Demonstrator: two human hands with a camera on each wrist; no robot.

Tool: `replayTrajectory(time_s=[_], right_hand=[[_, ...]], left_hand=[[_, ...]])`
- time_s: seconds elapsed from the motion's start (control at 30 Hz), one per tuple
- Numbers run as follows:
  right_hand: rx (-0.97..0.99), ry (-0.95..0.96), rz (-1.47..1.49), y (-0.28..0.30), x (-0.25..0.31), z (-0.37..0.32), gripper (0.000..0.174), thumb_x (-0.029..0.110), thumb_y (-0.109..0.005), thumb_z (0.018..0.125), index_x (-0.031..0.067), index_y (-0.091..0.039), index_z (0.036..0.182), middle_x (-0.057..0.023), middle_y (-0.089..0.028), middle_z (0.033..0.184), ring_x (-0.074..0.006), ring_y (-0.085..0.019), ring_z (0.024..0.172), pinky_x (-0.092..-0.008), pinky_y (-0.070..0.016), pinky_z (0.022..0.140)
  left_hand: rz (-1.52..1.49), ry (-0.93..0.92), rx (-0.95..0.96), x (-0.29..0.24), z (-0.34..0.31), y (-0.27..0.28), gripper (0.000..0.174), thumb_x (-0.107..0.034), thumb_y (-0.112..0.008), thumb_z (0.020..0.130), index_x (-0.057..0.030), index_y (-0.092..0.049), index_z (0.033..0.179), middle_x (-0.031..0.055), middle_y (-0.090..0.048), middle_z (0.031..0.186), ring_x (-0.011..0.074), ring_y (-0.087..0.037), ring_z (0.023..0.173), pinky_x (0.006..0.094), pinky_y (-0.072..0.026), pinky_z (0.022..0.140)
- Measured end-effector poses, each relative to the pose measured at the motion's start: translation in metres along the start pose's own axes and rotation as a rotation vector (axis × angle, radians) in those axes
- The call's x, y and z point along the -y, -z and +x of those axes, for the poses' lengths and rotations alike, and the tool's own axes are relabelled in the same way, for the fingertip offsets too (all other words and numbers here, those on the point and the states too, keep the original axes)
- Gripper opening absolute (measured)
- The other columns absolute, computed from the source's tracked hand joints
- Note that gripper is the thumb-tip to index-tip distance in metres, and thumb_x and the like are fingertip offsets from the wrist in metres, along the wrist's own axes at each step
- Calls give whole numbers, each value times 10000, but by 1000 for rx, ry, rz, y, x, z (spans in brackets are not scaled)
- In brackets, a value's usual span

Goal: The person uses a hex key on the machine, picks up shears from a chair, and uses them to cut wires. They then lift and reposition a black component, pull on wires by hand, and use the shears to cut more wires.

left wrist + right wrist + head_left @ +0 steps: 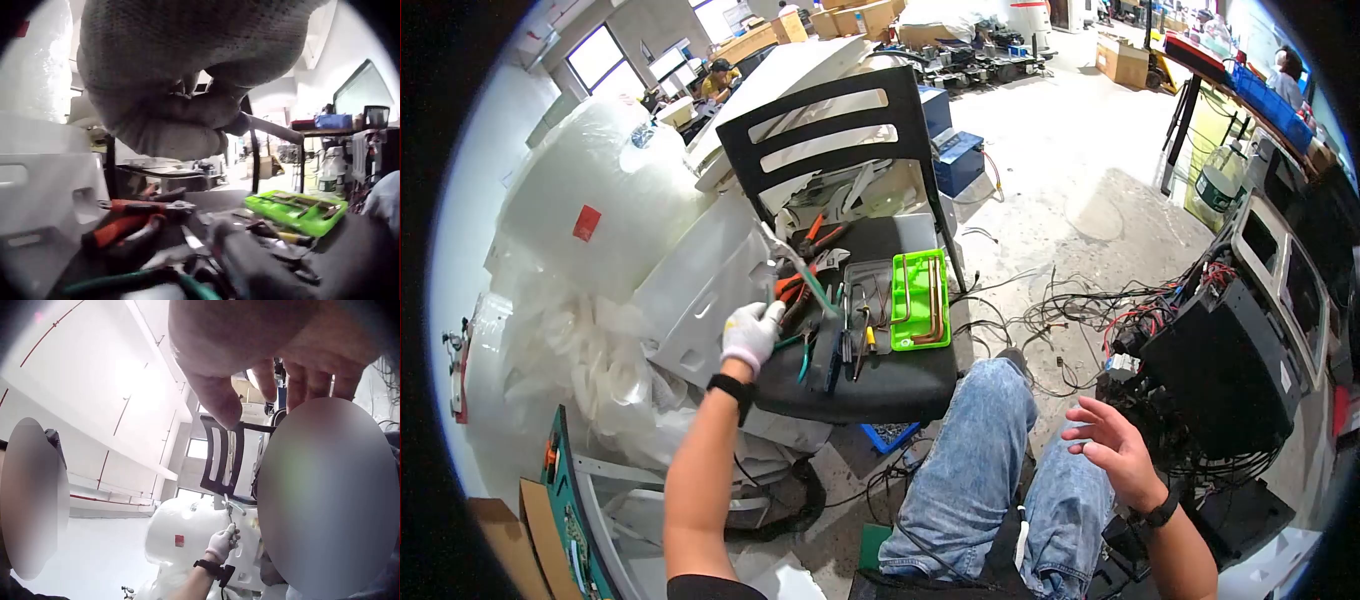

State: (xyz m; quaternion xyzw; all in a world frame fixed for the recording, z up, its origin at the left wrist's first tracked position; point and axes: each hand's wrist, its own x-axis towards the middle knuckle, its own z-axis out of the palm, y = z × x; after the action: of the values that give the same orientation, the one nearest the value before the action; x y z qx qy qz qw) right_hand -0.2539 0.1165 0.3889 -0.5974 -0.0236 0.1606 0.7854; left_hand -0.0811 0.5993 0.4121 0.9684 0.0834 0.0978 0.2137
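Note:
In a white glove, the left hand [752,336] [187,75] grips a slim grey tool [275,129] above the left part of the black chair seat [855,393]; its exact kind is unclear. Below and around this hand lie orange-handled pliers [119,230], an adjustable wrench [832,259], green-handled pliers [805,358] and a yellow-handled screwdriver [870,335]. A bright green tray [920,337] [294,219] with bronze-coloured hex keys rests on the seat's right side. The bare right hand [1118,452] [275,344] hovers over the person's right knee, fingers apart, holding nothing.
Plastic-wrapped bulk [600,170] and white panels stand left of the chair. Loose cables [1055,310] cover the floor on the right beside a black machine housing [1220,370]. Blue boxes [958,165] sit behind the chair. The person's legs [970,430] are in front of it.

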Motion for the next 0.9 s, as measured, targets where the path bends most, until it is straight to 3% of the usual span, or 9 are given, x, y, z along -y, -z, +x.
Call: replayTrajectory(time_s=[0.17, 0.27, 0.43, 0.53, 0.6, 0.63, 0.67, 0.7, 0.9], right_hand=[[-99, -40, -31, 8, 2, -12, 590, 68, -611, 812, 30, -364, 1347, -132, -476, 1243, -224, -535, 1059, -345, -454, 878], [-137, -73, -7, 14, -1, -20, 596, 68, -615, 809, 26, -362, 1347, -128, -479, 1240, -225, -536, 1059, -347, -456, 877], [-178, -123, -2, 22, -11, -31, 602, 70, -616, 811, 33, -356, 1353, -113, -468, 1275, -216, -535, 1083, -342, -451, 889], [-172, -99, -44, 28, -11, -40, 584, 91, -608, 836, 41, -351, 1358, -114, -464, 1276, -212, -519, 1114, -350, -437, 925], [-193, -55, -23, 32, -13, -45, 577, 98, -609, 846, 38, -351, 1358, -106, -458, 1288, -197, -517, 1116, -335, -425, 930], [-202, -36, -57, 36, -13, -47, 558, 88, -601, 851, 39, -362, 1352, -104, -456, 1291, -189, -519, 1107, -328, -425, 926], [-224, 1, -54, 41, -14, -50, 543, 73, -593, 855, 39, -368, 1348, -96, -465, 1275, -181, -520, 1098, -321, -424, 928], [-264, 11, -26, 45, -16, -54, 520, 62, -588, 857, 36, -386, 1335, -86, -480, 1260, -164, -519, 1097, -308, -426, 923], [-669, 110, -102, 103, -18, -89, 402, 81, -597, 847, -18, -489, 1221, -73, -575, 1116, -117, -557, 978, -265, -450, 880]], left_hand=[[293, 8, 137, 61, 62, 2, 371, -377, -600, 827, -12, -664, 829, 137, -658, 714, 258, -631, 667, 366, -467, 644], [537, -69, 141, 52, 68, 7, 429, -429, -598, 812, -10, -661, 886, 211, -634, 926, 381, -586, 919, 426, -456, 794], [672, -12, 243, 48, 85, -24, 412, -425, -593, 797, -30, -667, 889, 227, -621, 945, 396, -582, 929, 458, -461, 792], [422, -168, 86, 37, 66, -19, 418, -415, -640, 774, -2, -647, 839, 222, -633, 826, 395, -601, 795, 459, -459, 676], [387, -240, 22, 99, 94, -38, 334, -304, -650, 801, 5, -618, 925, 231, -628, 872, 415, -589, 831, 460, -452, 709], [403, -200, 121, 86, 92, -30, 353, -299, -625, 819, 21, -612, 969, 237, -622, 936, 391, -588, 876, 456, -432, 776], [434, -198, 115, 154, 127, -48, 350, -278, -607, 834, 31, -594, 999, 263, -595, 990, 396, -568, 921, 448, -420, 800], [393, -59, 206, 142, 123, -44, 323, -236, -549, 887, 40, -571, 1055, 227, -599, 1044, 334, -575, 955, 390, -427, 834], [26, -351, 192, 41, 116, -81, 311, -215, -510, 916, 45, -559, 1078, 181, -604, 1055, 279, -573, 961, 351, -426, 850]])
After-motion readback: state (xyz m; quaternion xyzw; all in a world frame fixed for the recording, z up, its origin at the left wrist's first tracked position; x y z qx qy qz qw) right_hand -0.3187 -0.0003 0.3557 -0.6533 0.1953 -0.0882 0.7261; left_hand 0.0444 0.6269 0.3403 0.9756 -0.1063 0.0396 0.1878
